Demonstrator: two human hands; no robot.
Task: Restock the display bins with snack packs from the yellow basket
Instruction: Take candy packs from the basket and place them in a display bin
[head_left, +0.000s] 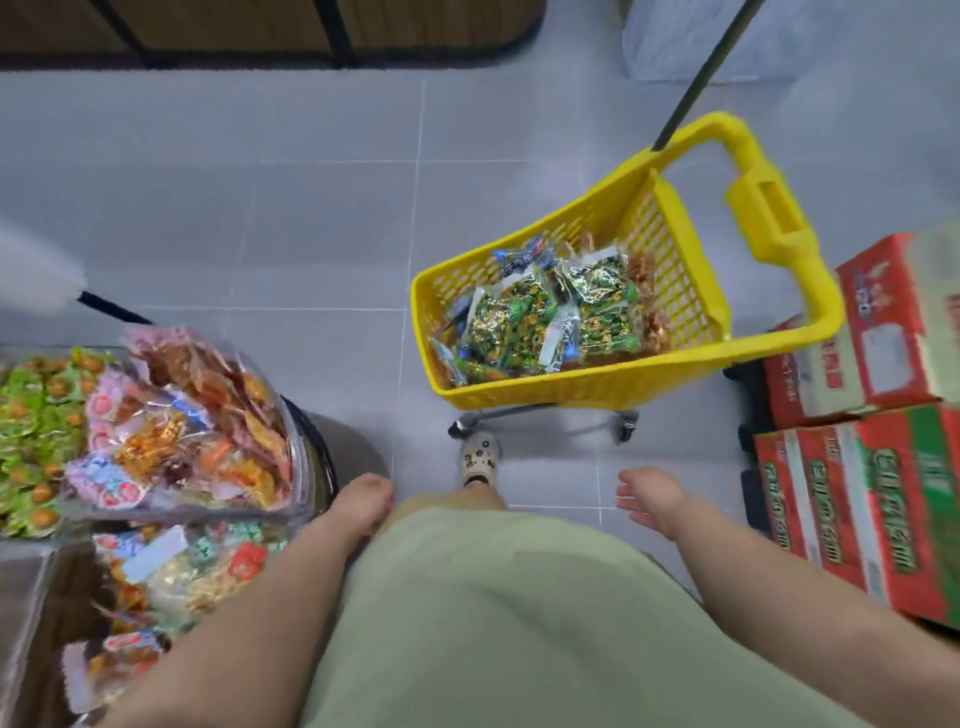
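Crinkly foil snack packs (550, 317), perforated yellow plastic basket (582, 387)

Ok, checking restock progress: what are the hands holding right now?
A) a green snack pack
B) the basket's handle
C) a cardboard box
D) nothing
D: the left hand and right hand both hang empty at the person's sides, apart from the yellow basket, where the snack packs lie.
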